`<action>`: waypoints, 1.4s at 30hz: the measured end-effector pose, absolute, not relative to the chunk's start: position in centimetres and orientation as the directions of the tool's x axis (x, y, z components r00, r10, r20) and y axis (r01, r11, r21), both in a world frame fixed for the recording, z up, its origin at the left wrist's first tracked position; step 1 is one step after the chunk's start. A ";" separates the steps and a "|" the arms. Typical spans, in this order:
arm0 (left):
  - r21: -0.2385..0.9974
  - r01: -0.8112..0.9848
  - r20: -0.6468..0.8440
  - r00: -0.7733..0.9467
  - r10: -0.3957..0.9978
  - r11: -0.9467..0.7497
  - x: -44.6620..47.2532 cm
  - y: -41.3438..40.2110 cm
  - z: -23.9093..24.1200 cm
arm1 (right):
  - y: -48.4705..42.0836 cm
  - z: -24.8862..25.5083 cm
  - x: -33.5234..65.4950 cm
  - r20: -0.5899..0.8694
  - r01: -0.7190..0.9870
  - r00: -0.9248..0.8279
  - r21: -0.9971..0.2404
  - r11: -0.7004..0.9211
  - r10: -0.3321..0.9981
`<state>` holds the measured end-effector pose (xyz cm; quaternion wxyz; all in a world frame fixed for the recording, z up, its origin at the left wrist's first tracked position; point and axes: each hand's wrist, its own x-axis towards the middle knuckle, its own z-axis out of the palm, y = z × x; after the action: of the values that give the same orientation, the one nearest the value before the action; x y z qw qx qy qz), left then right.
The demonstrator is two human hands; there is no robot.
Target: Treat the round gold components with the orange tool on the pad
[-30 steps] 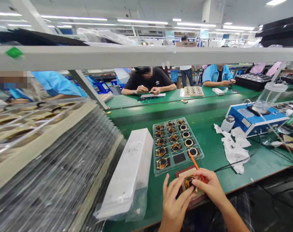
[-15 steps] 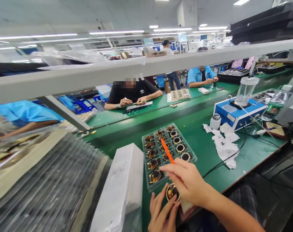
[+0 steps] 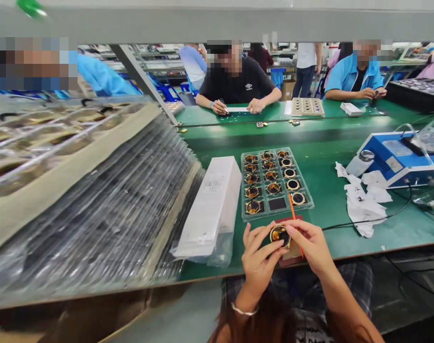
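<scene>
A round gold-rimmed watch case (image 3: 280, 236) with dark and amber parts inside is held up at the bench's front edge. My left hand (image 3: 262, 255) grips it from the left, fingers along its rim and face. My right hand (image 3: 312, 240) is closed with its fingertips at the right side of the rim. A thin orange stick (image 3: 291, 206) passes behind my right fingers; whether they grip it, I cannot tell. Beneath the hands is a reddish-brown mat (image 3: 286, 261), partly hidden. Just beyond lies a clear tray (image 3: 312, 202) of similar watch cases, with one bare compartment in its front row.
A long white box (image 3: 210, 200) stands left of the tray, beside a tall stack of clear trays (image 3: 131, 200). On the right are crumpled tissues (image 3: 363, 209), a small bottle (image 3: 360, 164), a blue machine (image 3: 392, 157) and a black cable (image 3: 367, 221). Co-workers sit across the bench.
The view has swung left and down. My right hand has come down from above the tray to the watch case, and the orange stick no longer points over the tray's middle.
</scene>
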<state>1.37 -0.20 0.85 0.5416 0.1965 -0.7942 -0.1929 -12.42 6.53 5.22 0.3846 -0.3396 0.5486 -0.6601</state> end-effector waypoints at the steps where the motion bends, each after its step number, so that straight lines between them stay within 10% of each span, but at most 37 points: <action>1: 0.510 -0.103 0.791 -0.332 -0.513 0.854 1.3 -0.1 0.9 | 6.6 5.2 -12.4 0.025 0.136 -0.475 -0.986 -0.101 -0.880; 20: 0.504 -0.052 0.789 -0.379 -0.484 0.862 1.3 0.1 1.1 | 7.5 5.1 -13.4 0.175 -0.064 -0.441 -0.985 -0.163 -0.881; 23: 0.788 0.191 0.611 -0.365 -0.703 0.586 1.6 0.7 2.0 | 8.6 4.8 -13.9 0.363 -0.202 -0.461 -0.931 -0.303 -0.810; 25: 0.899 0.432 0.274 -0.420 -0.865 0.074 1.6 1.3 3.2 | 9.4 4.7 -13.9 0.553 -0.355 -0.445 -0.831 -0.428 -0.704; 28: 0.570 0.490 -0.202 -0.694 -0.691 -0.659 1.4 2.3 5.3 | 9.9 5.2 -13.4 0.748 -0.526 -0.309 -0.649 -0.550 -0.588; 30: 0.359 0.368 -0.308 -0.821 -0.481 -0.858 1.1 2.7 6.1 | 9.7 5.9 -13.1 0.792 -0.603 -0.208 -0.566 -0.562 -0.575; 36: 0.266 0.323 -0.385 -0.828 -0.408 -0.908 0.7 3.9 6.2 | 9.4 6.8 -13.1 0.828 -0.771 -0.027 -0.374 -0.516 -0.561; 42: 0.540 0.320 -0.277 -0.806 -0.523 -0.778 1.2 5.9 6.0 | 11.7 6.0 -14.5 0.781 -0.790 -0.096 -0.437 -0.430 -0.618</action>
<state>1.23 5.94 6.01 0.2292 0.2107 -0.2413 -0.9191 -14.50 11.72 6.04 -0.0831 -0.6670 0.5276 -0.5195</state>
